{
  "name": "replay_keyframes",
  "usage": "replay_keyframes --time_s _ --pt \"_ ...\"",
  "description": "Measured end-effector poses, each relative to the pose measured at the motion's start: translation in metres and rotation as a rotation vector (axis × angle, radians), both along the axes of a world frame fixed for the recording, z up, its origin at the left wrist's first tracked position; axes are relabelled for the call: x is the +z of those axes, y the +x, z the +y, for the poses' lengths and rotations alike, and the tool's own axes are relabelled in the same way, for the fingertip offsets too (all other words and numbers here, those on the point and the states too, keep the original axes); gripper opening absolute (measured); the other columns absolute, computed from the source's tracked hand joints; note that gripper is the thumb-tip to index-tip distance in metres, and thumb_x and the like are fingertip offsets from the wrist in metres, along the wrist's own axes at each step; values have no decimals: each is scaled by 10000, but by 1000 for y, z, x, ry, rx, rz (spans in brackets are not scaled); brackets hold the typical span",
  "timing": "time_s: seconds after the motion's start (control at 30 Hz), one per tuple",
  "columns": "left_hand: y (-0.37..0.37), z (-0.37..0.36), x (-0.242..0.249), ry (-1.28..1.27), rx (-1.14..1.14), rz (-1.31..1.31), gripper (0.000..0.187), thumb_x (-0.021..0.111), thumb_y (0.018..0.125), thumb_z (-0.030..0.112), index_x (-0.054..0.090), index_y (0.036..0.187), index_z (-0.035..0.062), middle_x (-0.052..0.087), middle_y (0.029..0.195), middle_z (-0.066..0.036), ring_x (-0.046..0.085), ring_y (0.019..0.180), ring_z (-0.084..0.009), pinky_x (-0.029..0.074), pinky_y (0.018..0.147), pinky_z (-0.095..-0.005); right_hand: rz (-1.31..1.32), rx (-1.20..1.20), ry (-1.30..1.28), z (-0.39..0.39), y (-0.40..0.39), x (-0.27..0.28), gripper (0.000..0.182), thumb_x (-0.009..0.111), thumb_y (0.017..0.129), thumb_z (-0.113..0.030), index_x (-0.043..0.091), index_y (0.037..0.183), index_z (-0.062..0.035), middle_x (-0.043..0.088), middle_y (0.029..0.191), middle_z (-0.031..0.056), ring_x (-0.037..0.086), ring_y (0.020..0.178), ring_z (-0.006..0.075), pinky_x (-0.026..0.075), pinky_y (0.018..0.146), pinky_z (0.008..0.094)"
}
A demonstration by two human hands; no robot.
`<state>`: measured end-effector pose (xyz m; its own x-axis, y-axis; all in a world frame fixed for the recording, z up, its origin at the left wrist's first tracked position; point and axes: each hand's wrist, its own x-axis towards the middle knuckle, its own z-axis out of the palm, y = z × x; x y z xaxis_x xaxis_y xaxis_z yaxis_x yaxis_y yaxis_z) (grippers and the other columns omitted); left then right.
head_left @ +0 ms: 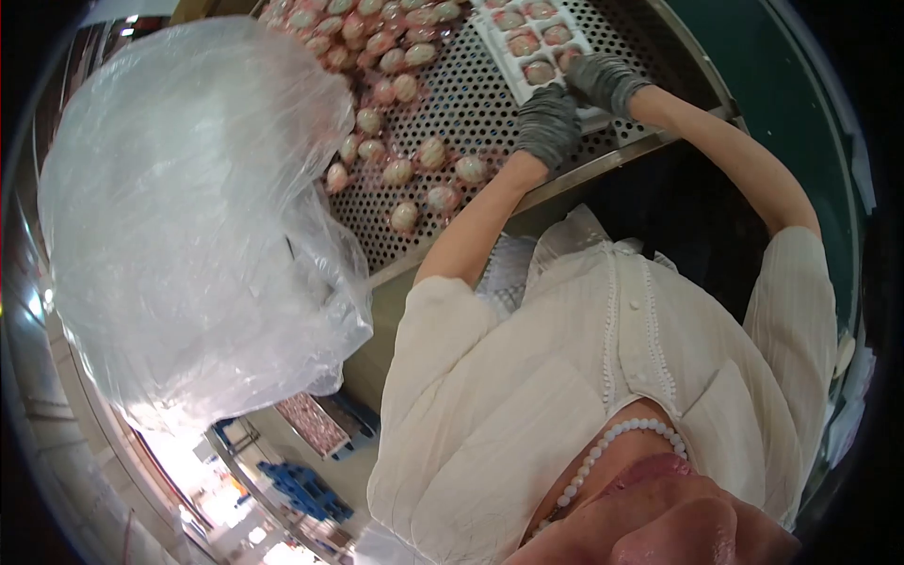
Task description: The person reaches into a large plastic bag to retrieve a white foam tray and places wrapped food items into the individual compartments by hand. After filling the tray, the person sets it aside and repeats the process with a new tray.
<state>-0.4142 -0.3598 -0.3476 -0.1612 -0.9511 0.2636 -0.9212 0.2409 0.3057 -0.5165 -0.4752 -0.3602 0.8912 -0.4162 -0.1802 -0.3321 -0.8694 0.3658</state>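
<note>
A white compartment tray (513, 80) lies on a perforated metal table top, with plastic-wrapped, egg-shaped pieces that look like eggs (523, 41) in its pockets. My left hand (549, 127), in a grey glove, is at the tray's near end with its fingers curled; what they hold, if anything, is hidden. Beside it my right hand (607, 83), also grey-gloved, reaches in from the right. Its fingertips close on a wrapped egg (568, 58) in a pocket at the tray's right side. Both palms face away from view.
Many loose wrapped eggs (398, 171) lie on the perforated table top (480, 113) to the left, heaped at the back. A large clear plastic bag (188, 217) bulges over the left side. The table's metal rim (603, 168) runs before me. Blue pallets (303, 490) stand on the floor.
</note>
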Motion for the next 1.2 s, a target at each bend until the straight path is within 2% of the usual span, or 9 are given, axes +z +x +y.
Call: replay_keyframes --time_s 0.2,0.23,0.4,0.47,0.73,0.93,1.0,1.1,1.2 --pt "36 -2 -2 -9 -26 412 224 500 662 139 562 851 36 514 808 -164 519 725 -299 414 697 -375 -674 -297 1045 2 -3 3 63 557 660 -109 535 642 -53 526 588 99 509 542 205 411 545 312" --pt "51 2 5 142 66 416 267 518 672 163 549 910 46 523 895 -160 535 736 -286 416 702 -361 -454 -89 495 16 -18 33 70 552 667 -117 528 628 -64 525 577 105 493 519 204 405 522 330" --pt "121 63 6 343 265 -146 385 553 685 202 478 1039 70 511 962 -153 503 867 -274 387 769 -347 -111 -124 384 10 11 33 205 473 759 -124 465 580 -23 433 469 50 421 429 158 345 410 289" --pt "128 79 -3 929 142 -118 455 594 643 271 474 1043 89 505 963 -162 477 926 -280 370 799 -352 -601 -777 1196 16 12 41 176 478 748 -110 479 594 -28 440 471 65 430 436 176 362 420 281" --pt "123 88 -27 618 127 -341 449 584 642 224 463 1035 45 565 828 -134 543 730 -282 436 681 -358 -844 -118 621 29 -35 26 246 578 696 -189 522 890 -50 550 703 127 537 641 233 423 564 350" --pt "113 61 -5 590 220 1696 358 508 754 258 457 1007 11 555 821 -120 544 574 -172 460 469 -279 -1063 -136 913 48 -33 46 403 549 720 -255 466 1067 -68 542 916 125 524 843 267 406 749 350" --pt "90 46 -12 523 147 1785 319 500 756 244 467 978 17 551 825 -110 540 610 -180 464 523 -300 -987 205 386 57 -22 53 500 558 706 -249 397 1135 -48 487 1034 143 447 994 280 353 842 357" --pt "43 39 18 489 113 2165 195 464 773 186 502 887 32 542 833 -84 537 698 -196 479 612 -336 -785 67 526 81 -7 63 587 564 690 -252 328 1182 -35 413 1125 161 371 1076 289 313 882 365" --pt "39 16 5 372 307 1830 171 450 775 167 512 868 37 535 804 -75 533 681 -183 483 577 -331 -766 57 443 78 -8 55 600 582 662 -297 364 1145 -17 398 1120 198 386 1056 284 336 872 355"
